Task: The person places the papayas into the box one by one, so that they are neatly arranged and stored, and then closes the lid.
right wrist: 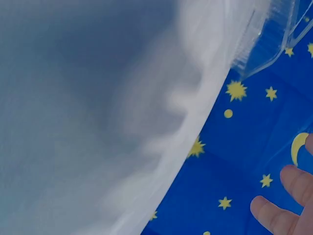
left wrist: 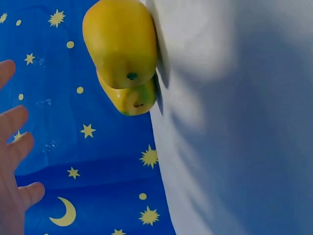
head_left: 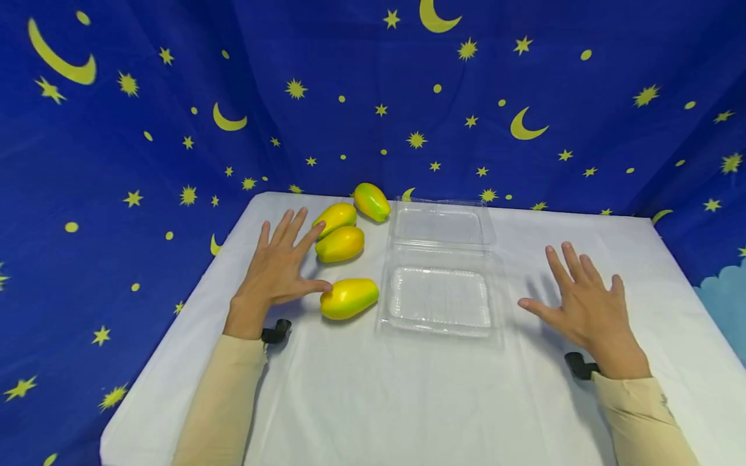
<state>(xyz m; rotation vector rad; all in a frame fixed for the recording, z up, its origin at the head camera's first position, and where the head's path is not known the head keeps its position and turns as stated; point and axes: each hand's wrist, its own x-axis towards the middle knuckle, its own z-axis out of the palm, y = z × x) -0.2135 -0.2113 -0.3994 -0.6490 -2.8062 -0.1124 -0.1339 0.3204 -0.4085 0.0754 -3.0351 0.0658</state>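
My left hand (head_left: 278, 268) hovers over the left of the table with its fingers spread, holding nothing. Its thumb overlaps the end of the nearest yellow-green fruit (head_left: 350, 299), a smooth oval like a mango or papaya; whether they touch I cannot tell. Beyond lie two similar fruits side by side, the nearer fruit (head_left: 340, 244) and the farther fruit (head_left: 337, 218); another fruit (head_left: 372, 202) sits at the back. A clear plastic clamshell box (head_left: 440, 255) lies unfolded to their right. Right of the box, my right hand (head_left: 588, 310) is held above the table, fingers spread, with nothing in it.
A white cloth covers the table (head_left: 431, 401). Behind and around it hangs a blue curtain (head_left: 350, 129) with yellow stars and moons, close to the table's back edge. Each wrist carries a small black camera, the left camera (head_left: 276, 331) and the right camera (head_left: 579, 366).
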